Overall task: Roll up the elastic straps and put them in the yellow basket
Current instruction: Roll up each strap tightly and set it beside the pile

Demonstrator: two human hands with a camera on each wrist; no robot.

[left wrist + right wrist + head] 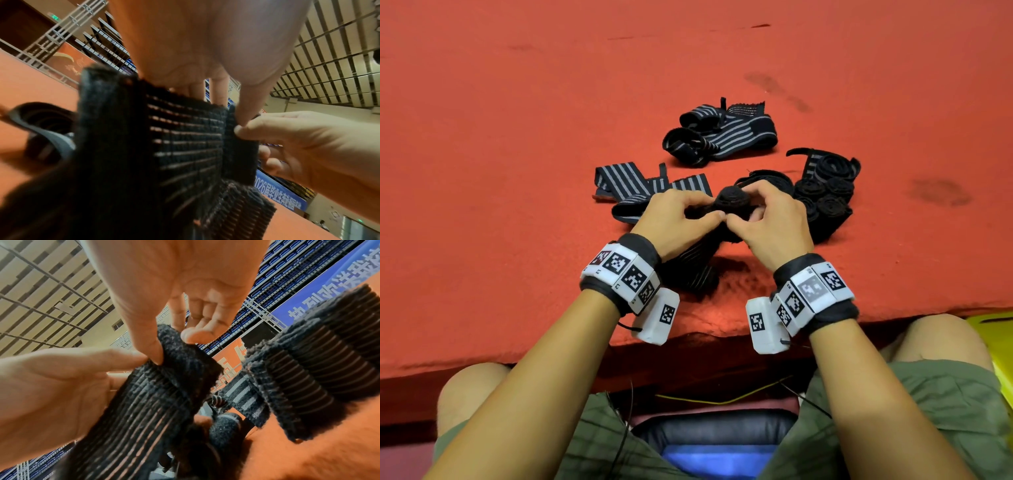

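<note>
Table (517,171): covered in red felt; it carries every strap, close to the near edge, within easy reach.
Yellow basket (996,342): only a corner shows, at the person's right, beside the knee; probably parked there for quick drops.
Loose straps (722,137): black with grey stripes, lying unrolled beyond the hands.
Rolled straps (822,195): tight coils bunched at right, not yet in the basket.
Held strap (732,202): its end is raised off the table, tail trailing toward the person.
Left hand (681,219): pinching the strap's edge, steadying it.
Right hand (774,219): thumb and fingers pinching the small roll, likely to keep it tight.
Writing: a blue banner in the left wrist view reads "2026" with Chinese characters, too blurred to read fully.
</note>
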